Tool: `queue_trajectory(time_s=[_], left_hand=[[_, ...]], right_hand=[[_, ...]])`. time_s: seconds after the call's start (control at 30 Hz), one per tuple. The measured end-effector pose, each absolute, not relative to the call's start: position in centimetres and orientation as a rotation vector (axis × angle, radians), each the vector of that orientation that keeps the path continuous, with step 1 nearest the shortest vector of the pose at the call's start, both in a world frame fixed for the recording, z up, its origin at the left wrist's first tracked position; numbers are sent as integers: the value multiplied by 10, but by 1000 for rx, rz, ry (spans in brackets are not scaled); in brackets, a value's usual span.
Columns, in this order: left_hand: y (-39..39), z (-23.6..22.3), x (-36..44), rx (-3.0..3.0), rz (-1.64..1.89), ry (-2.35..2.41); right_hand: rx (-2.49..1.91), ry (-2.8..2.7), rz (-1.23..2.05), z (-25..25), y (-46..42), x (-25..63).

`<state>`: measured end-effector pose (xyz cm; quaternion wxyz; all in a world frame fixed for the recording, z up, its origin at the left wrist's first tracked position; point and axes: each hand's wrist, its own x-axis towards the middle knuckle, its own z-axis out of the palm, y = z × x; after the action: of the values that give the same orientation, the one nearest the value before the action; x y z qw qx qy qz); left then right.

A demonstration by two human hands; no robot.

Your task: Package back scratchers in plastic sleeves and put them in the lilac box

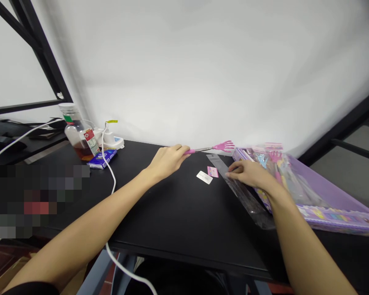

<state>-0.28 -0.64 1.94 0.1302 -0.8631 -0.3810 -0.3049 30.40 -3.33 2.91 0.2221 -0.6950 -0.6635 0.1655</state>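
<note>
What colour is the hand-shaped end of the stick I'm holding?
The hand-shaped end is pink, seen best in the head view.

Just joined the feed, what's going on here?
The left hand holds a pink hand-shaped scratcher by its handle, its fingered end pointing right. The right hand is at a clear plastic sleeve lying on the black table. A white card and a small pink card lie between the hands. At the right, a purple box holds more items in clear wrapping, another pink hand-shaped one among them.
</note>
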Motion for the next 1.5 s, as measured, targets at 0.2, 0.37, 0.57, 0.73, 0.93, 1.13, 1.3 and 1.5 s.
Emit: queue_trajectory(time_s=[0.2, 0.37, 0.57, 0.73, 0.93, 1.13, 1.3, 1.5], left_hand=[[-8, 22, -5, -2571, -862, -1012], [-9, 21, -5, -2642, -872, -851], [-7, 17, -6, -2697, -951, -685], [-9, 17, -5, -2775, -921, -720], [-12, 23, -4, -2894, -892, -776], [-19, 25, 5, -2912, -614, -954], [-19, 23, 14, -2921, -439, -966], [10, 34, -28, -2766, -516, -1299]], right_hand=[[-1359, -1834, 437, 44, -48, 276], [-1296, -1970, 589, 48, -54, 261], [-1231, -2038, 506, 37, -48, 261], [-1202, -2077, 418, 31, -46, 258], [-1170, -2116, 292, 29, -49, 251], [-1122, -2155, 321, 24, -49, 234], [-1156, -2124, 603, 21, -46, 226], [-1075, -1186, 915, 32, -29, 277]])
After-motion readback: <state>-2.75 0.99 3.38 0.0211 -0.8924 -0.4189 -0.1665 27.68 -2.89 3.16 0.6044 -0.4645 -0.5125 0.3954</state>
